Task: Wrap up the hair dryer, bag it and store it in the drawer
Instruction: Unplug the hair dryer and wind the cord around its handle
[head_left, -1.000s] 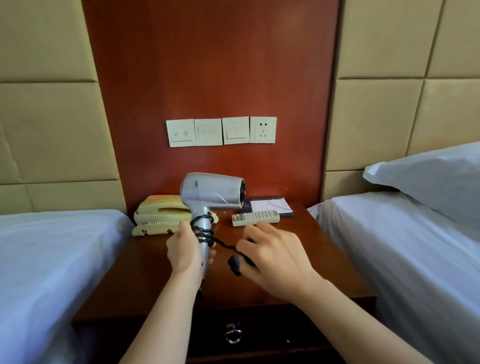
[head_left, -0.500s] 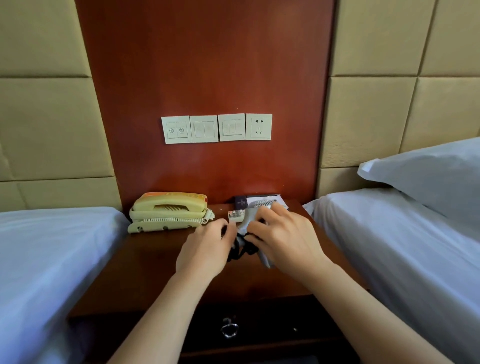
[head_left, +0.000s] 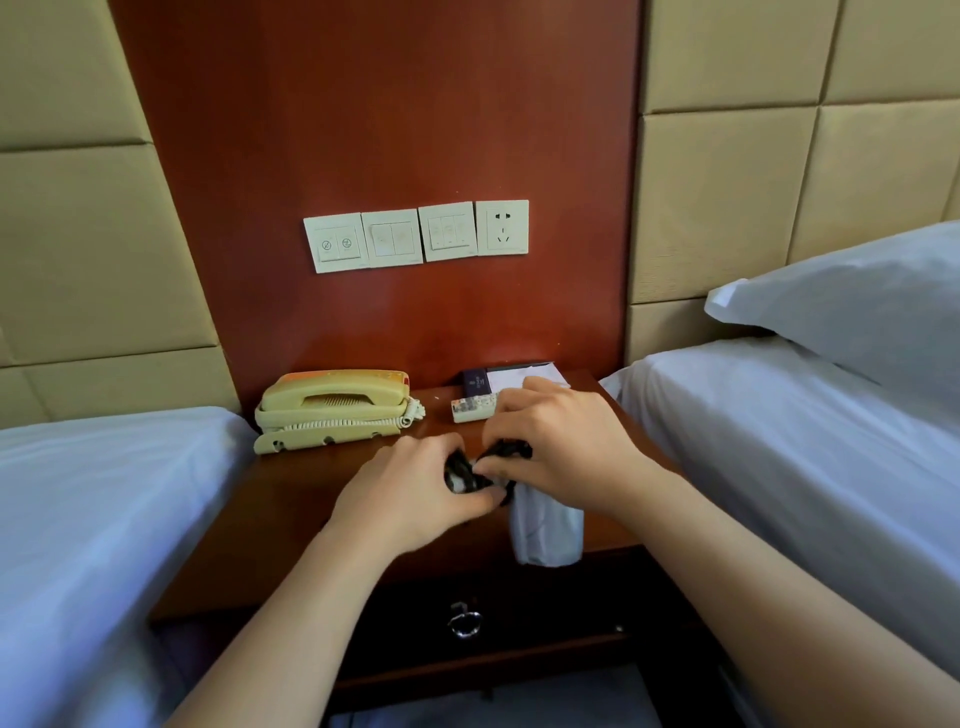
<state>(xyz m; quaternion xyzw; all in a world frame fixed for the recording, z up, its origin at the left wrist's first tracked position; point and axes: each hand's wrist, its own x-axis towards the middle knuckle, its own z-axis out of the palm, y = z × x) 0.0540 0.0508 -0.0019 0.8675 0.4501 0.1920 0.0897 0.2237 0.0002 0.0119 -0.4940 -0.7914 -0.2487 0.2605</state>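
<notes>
I see my left hand (head_left: 415, 491) and right hand (head_left: 569, 447) both pinching the black cord (head_left: 464, 474) bunched on the dryer (head_left: 545, 530), which lies on the surface (head_left: 311, 499).

The wooden nightstand (head_left: 311, 512) bears a telephone (head_left: 335, 405), a remote (head_left: 470, 409), a notepad (head_left: 519, 376) and the hair dryer (head_left: 545, 530).

Cream corded telephone (head_left: 332, 408), back left of wooden counter (head_left: 291, 509). White remote (head_left: 471, 409), dark card (head_left: 476, 384) and notepad (head_left: 524, 375), back right. Three switch plates (head_left: 392, 239) and socket (head_left: 502, 227) on red wall panel. White-sheeted beds, left (head_left: 93, 509) and right (head_left: 779, 441); pillow (head_left: 852, 312) on the right one.
</notes>
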